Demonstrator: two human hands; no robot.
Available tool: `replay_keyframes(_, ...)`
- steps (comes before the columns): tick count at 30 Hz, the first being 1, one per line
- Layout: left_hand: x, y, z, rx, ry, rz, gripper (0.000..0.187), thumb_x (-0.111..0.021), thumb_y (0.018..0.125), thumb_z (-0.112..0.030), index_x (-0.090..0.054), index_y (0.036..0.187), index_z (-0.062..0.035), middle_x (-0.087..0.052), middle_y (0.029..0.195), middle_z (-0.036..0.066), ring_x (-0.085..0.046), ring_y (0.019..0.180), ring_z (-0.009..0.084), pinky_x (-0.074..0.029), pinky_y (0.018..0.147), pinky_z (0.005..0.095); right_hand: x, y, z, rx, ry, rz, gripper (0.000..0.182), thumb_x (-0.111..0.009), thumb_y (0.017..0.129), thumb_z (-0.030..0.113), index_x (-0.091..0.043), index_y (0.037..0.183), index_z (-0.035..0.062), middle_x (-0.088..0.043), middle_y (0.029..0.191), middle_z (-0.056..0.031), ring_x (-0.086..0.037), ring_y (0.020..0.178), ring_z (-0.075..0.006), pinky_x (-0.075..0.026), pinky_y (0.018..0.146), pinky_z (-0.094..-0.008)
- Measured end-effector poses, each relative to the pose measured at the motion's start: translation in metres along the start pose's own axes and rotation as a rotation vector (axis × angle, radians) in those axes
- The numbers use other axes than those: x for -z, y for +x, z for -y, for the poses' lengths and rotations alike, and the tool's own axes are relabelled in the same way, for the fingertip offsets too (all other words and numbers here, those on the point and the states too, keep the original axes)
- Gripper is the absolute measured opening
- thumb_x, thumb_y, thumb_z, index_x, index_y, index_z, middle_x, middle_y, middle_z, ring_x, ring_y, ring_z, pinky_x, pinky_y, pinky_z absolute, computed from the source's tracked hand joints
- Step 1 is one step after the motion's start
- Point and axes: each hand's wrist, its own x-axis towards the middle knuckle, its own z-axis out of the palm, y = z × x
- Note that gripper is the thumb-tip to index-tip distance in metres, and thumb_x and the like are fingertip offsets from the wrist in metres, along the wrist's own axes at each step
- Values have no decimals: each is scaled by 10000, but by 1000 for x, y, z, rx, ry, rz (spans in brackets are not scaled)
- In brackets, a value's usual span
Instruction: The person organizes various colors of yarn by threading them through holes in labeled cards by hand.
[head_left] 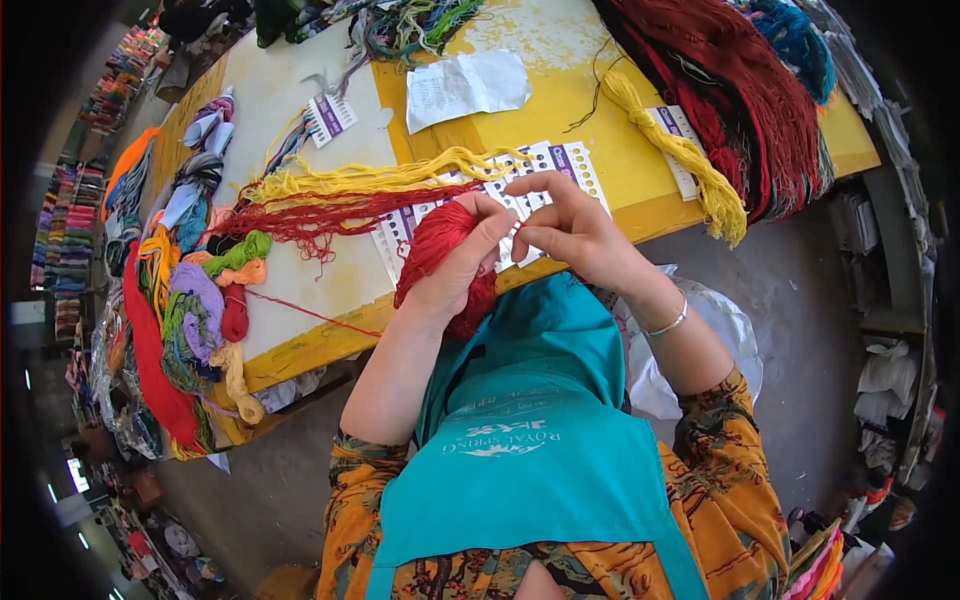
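My left hand (462, 262) is closed around a bundle of red embroidery thread (437, 243), which hangs below it against my apron. My right hand (575, 228) meets it at the fingertips, thumb and forefinger pinched together. A small pale bit shows between the fingertips, too small to name. Just beyond both hands lie white thread cards (583, 172) with rows of holes, partly hidden by my fingers. Long yellow strands (370, 183) and dark red strands (325, 215) stretch leftward from the cards across the table.
Colourful skeins (195, 300) are heaped along the table's left edge. A crumpled paper (468, 88) lies farther back. On the right are a yellow skein (680, 150) over another card and a large dark red thread bundle (735, 85). A white plastic bag (715, 335) sits below the edge.
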Motion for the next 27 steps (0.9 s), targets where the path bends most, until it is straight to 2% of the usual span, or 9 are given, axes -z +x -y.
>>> replay_keyframes(4,-2,9,15,24,3,-123,241,-668,901,-302,-542,895,-97,-498,687,-31,-411,517,27,-300,455,180,1,7,-24,29,-90,-101,301,-593,895,21,-528,1189,18,-570,716,-7,-514,697,-25,-386,600,-190)
replay_keyframes(6,-3,12,24,31,-37,-160,236,-665,904,-296,-540,903,-95,-502,700,-28,-413,515,29,-300,452,183,2,14,-40,96,-359,-291,129,-628,866,61,-632,976,-7,-591,650,-41,-550,616,-69,-438,555,-250)
replay_keyframes(7,-2,14,28,31,-77,-196,232,-662,906,-289,-538,911,-93,-507,714,-25,-415,513,32,-300,450,185,2,16,-36,98,-399,-316,97,-653,873,54,-645,887,-41,-627,759,-21,-553,680,-41,-452,587,-215)
replay_keyframes(11,12,29,26,121,-114,-323,218,-539,961,-260,-573,1044,-62,-636,983,59,-454,538,50,-338,473,195,27,44,-57,252,-460,-517,96,-656,837,73,-656,865,-19,-639,679,-77,-586,616,-104,-474,583,-256)
replay_keyframes(14,26,44,21,291,-215,-271,292,-551,949,-270,-564,1133,-43,-598,1129,63,-530,668,82,-394,521,206,59,73,-68,138,-436,-465,94,-648,822,82,-662,865,0,-658,700,-104,-623,619,-155,-488,590,-287)
replay_keyframes(17,11,53,17,359,-237,-325,326,-607,912,-217,-561,1149,2,-622,1148,100,-551,685,111,-419,534,207,63,81,-89,91,-669,-401,144,-660,827,121,-655,879,-13,-654,713,-77,-593,629,-107,-479,599,-264)
replay_keyframes(19,3,54,15,364,-259,-340,313,-599,918,-212,-562,1148,-3,-618,1165,100,-548,693,109,-413,522,207,59,80,-88,99,-723,-419,155,-668,803,137,-657,874,-1,-653,717,-100,-615,642,-134,-491,614,-285)
replay_keyframes(22,4,59,19,376,-259,-341,293,-586,927,-195,-555,1161,-21,-628,1080,71,-541,697,100,-411,518,208,58,78,-89,81,-715,-441,140,-642,835,118,-642,875,-16,-662,737,-80,-618,668,-114,-494,620,-271)
replay_keyframes(27,4,68,36,291,-131,-270,225,-597,903,-108,-548,1115,-48,-569,841,17,-523,655,73,-389,491,196,60,79,-91,127,-241,-308,100,-569,920,70,-594,950,-21,-680,838,-55,-580,639,-76,-481,588,-214)
